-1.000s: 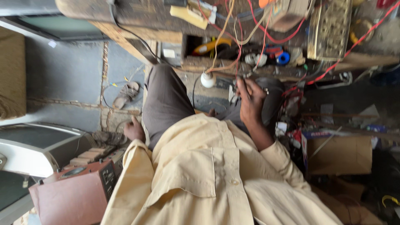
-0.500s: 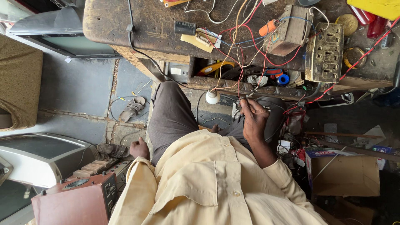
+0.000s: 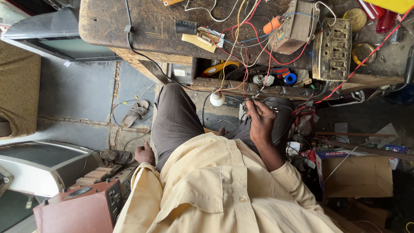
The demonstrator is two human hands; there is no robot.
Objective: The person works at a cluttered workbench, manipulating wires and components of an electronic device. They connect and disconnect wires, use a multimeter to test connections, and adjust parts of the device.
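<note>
Pinched between the fingertips of the right hand [image 3: 260, 123] is a small metal part [image 3: 246, 108] with thin wires running off it; the hand closes on it just below the front edge of the workbench [image 3: 142, 34], above the person's lap. What the part is exactly is too small to tell. It looks light and stiff, with fine leads that would bend or snap if pulled, so the body of it, not the wires, seems the safer place to hold.

Down at the person's other side, the left hand [image 3: 145, 154] rests low near the knee, beside a reddish-brown speaker box [image 3: 82, 211] and a row of pale keys. Whether it holds anything cannot be told; the fingers are curled and partly hidden by the cream shirt sleeve.

Just beyond the right hand, a white bulb [image 3: 217, 99] hangs on a lead from the bench's front edge. Red and yellow wires [image 3: 241, 47] loop from there up over the worktop to a switch-and-socket board [image 3: 331, 49] near the far right corner and a wooden block [image 3: 297, 28] beside it. A shelf under the front edge holds a blue tape roll [image 3: 290, 78] and other bits.

On the stone floor to the left lies a sandal [image 3: 136, 113], and farther off an old television set [image 3: 64, 39] stands by the bench's left corner.
</note>
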